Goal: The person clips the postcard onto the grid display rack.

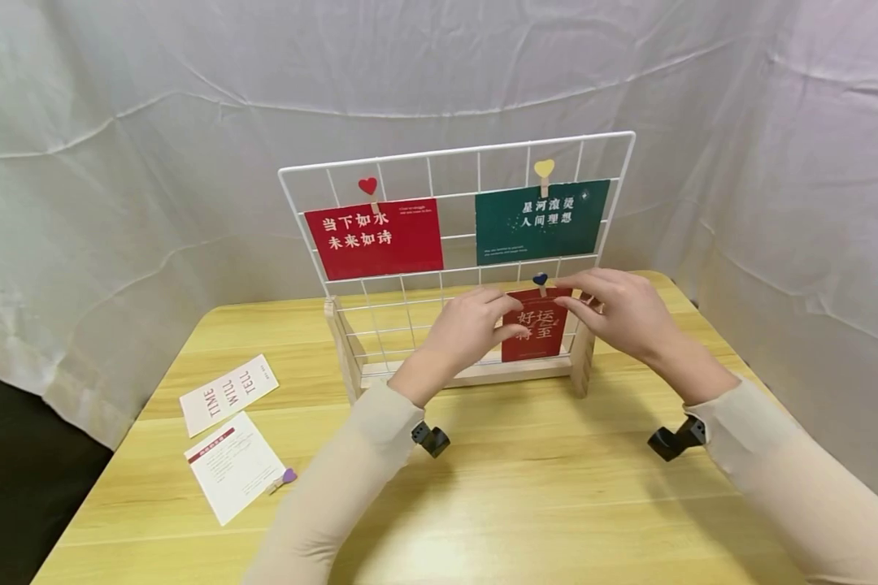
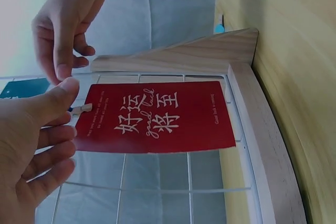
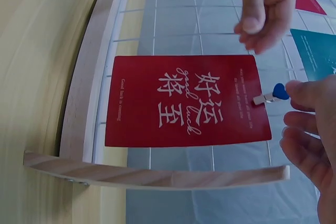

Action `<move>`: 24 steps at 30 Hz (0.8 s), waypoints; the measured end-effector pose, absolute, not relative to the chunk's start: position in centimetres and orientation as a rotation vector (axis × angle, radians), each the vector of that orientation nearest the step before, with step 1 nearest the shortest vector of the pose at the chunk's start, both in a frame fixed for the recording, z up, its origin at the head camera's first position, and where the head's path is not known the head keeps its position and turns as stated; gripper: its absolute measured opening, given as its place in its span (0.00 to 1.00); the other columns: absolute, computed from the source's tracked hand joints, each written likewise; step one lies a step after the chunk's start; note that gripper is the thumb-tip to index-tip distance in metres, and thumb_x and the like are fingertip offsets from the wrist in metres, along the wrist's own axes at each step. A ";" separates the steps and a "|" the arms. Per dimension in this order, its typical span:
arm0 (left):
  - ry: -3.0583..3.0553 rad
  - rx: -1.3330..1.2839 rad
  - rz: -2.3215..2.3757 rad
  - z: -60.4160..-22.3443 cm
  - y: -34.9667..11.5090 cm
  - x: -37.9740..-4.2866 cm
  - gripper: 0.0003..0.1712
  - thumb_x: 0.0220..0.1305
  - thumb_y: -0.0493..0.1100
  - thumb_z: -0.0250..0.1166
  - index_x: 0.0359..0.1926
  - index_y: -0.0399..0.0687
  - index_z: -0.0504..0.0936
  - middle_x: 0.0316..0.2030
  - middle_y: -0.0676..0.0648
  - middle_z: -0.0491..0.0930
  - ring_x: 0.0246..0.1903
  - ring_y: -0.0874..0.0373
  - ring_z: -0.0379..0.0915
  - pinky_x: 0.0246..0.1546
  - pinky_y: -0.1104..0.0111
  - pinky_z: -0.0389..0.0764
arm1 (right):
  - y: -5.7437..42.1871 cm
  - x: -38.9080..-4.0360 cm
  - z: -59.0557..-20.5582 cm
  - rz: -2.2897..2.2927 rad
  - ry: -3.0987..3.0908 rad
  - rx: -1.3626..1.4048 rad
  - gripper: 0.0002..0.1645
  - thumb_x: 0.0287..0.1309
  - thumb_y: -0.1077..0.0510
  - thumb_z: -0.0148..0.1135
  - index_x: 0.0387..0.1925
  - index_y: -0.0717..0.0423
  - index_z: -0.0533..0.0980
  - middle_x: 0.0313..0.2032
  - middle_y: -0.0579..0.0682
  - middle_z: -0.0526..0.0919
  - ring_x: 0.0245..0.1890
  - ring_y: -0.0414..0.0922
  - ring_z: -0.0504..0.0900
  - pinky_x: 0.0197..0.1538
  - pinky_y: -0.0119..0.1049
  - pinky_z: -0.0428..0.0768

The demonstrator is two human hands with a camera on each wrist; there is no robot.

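A red card (image 1: pixel 530 333) with white lettering hangs low on the right side of a white wire grid (image 1: pixel 410 313). A small wooden clip with a blue heart (image 3: pixel 279 92) holds the card's top edge. My right hand (image 1: pixel 622 313) is beside the clip, its bent fingers and thumb apart, the thumb tip right at the heart in the right wrist view. At the card's left edge is my left hand (image 1: pixel 471 325), fingers loosely bent and thumb apart, with nothing between them. In the left wrist view the left thumb partly hides the clip.
Higher on the grid, a red card (image 1: pixel 380 252) hangs from a red heart clip (image 1: pixel 368 187) and a green card (image 1: pixel 541 231) from a yellow one (image 1: pixel 545 169). Two white cards (image 1: pixel 230 394) and a purple heart clip (image 1: pixel 285 479) lie at the table's left. Wooden feet (image 1: pixel 582 366) support the grid.
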State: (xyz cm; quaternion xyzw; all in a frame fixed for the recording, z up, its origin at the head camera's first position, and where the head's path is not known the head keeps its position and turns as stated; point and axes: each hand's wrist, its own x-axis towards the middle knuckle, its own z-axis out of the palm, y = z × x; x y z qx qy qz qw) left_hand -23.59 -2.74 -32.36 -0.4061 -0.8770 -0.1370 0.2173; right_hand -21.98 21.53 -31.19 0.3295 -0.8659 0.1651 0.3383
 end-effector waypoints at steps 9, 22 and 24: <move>-2.557 -1.143 -0.417 -32.4 -4.8 -22.8 0.24 0.62 0.57 0.67 0.54 0.50 0.82 0.49 0.52 0.82 0.49 0.59 0.78 0.53 0.67 0.77 | 23.2 -21.7 -31.4 0.433 -2.272 0.840 0.18 0.49 0.61 0.75 0.44 0.57 0.83 0.31 0.50 0.84 0.32 0.47 0.79 0.33 0.45 0.78; -2.637 -1.187 -0.451 -32.3 -8.2 -20.9 0.27 0.61 0.58 0.67 0.56 0.49 0.81 0.53 0.51 0.81 0.55 0.57 0.75 0.58 0.64 0.74 | 26.4 -20.4 -31.3 0.515 -2.381 0.639 0.17 0.56 0.59 0.71 0.49 0.54 0.83 0.43 0.52 0.85 0.39 0.47 0.78 0.33 0.33 0.73; -2.641 -1.191 -0.461 -32.4 -8.7 -20.6 0.27 0.61 0.58 0.67 0.56 0.49 0.81 0.52 0.51 0.81 0.54 0.56 0.75 0.58 0.64 0.74 | 27.0 -20.3 -31.4 0.514 -2.379 0.620 0.17 0.56 0.59 0.71 0.49 0.54 0.83 0.43 0.52 0.85 0.38 0.46 0.78 0.33 0.28 0.71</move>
